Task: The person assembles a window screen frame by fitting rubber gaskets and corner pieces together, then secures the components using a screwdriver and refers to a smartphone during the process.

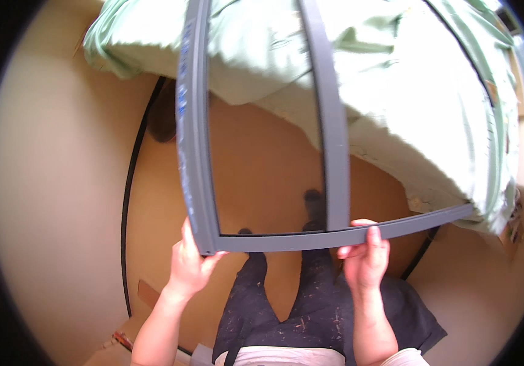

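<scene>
Upright in front of me stands a grey window frame [337, 134] with a middle bar and dark inner edges. Its left section holds a see-through panel [262, 165]; mesh or glass, I cannot tell. Blue marks run along the frame's left side. My left hand [190, 265] is closed around the lower left corner, thumb under the bottom bar. Just right of the middle bar, my right hand [367, 259] grips the bottom bar, with its thumb on the near face. Part of the fingers of both hands is hidden behind the frame.
Beyond the frame is a bed [390, 79] with a pale green and white cover hanging over its side. The floor [274, 140] is brown, and a dark strip edges the left wall [60, 171]. A small reddish object [121, 338] lies at lower left.
</scene>
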The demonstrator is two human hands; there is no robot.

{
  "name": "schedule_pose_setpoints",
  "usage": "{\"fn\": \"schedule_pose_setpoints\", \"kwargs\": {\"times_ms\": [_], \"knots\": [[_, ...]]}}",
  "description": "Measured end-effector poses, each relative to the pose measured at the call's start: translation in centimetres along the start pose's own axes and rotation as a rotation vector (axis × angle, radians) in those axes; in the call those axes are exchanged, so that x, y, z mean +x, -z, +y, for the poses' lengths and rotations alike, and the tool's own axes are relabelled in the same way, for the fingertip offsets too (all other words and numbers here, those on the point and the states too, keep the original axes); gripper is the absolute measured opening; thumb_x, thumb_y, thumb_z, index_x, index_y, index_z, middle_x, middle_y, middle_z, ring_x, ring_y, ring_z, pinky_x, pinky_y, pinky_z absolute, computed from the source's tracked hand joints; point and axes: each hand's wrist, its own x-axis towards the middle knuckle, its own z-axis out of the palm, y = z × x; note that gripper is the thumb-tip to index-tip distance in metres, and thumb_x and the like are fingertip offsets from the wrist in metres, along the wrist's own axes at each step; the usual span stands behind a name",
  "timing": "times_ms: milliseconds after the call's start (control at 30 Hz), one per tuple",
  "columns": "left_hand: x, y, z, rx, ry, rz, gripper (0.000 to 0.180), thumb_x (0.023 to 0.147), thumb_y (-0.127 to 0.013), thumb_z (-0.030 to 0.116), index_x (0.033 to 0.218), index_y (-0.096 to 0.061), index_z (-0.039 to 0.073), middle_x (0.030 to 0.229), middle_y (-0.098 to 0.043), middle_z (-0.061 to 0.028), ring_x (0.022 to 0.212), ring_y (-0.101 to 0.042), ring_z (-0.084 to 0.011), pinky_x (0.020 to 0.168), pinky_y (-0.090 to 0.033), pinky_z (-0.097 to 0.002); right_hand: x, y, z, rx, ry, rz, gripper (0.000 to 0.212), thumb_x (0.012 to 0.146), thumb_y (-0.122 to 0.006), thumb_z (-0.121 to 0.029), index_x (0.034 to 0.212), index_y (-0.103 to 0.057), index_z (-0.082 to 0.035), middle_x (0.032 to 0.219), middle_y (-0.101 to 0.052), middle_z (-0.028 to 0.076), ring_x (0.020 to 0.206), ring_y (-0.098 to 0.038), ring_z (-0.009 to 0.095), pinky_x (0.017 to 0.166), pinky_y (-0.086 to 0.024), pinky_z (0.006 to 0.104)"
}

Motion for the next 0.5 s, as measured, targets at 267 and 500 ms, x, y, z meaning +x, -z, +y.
{"fn": "schedule_pose_setpoints", "kwargs": {"times_ms": [267,500], "knots": [[-1.8,2.8,0.9,0.111,0.03,0.038,0.058,0.079,-0.066,-0.003,0.132,-0.043,-0.003,0.088,-0.065,-0.0205,0.08,-0.067,-0.0355,0.071,-0.051,-0.0372,-4.2,4.9,-2.7,-0.149,-0.293,-0.212,0.029,0.096,-0.058,-0.015,0.121,-0.057,0.001,0.095,-0.065,0.012,0.073,-0.066,0.018,0.062,-0.054,0.0285],[-3.0,5.2,9.5,0.39,0.246,-0.15,0.061,0.088,-0.071,0.024,0.137,-0.042,0.003,0.114,-0.06,-0.0158,0.103,-0.059,-0.0288,0.087,-0.048,-0.038,-7.3,18.3,-20.1,-0.474,0.269,0.434,0.011,0.093,-0.061,-0.008,0.102,-0.065,-0.003,0.08,-0.065,0.003,0.064,-0.061,0.007,0.056,-0.048,0.0204]]}}
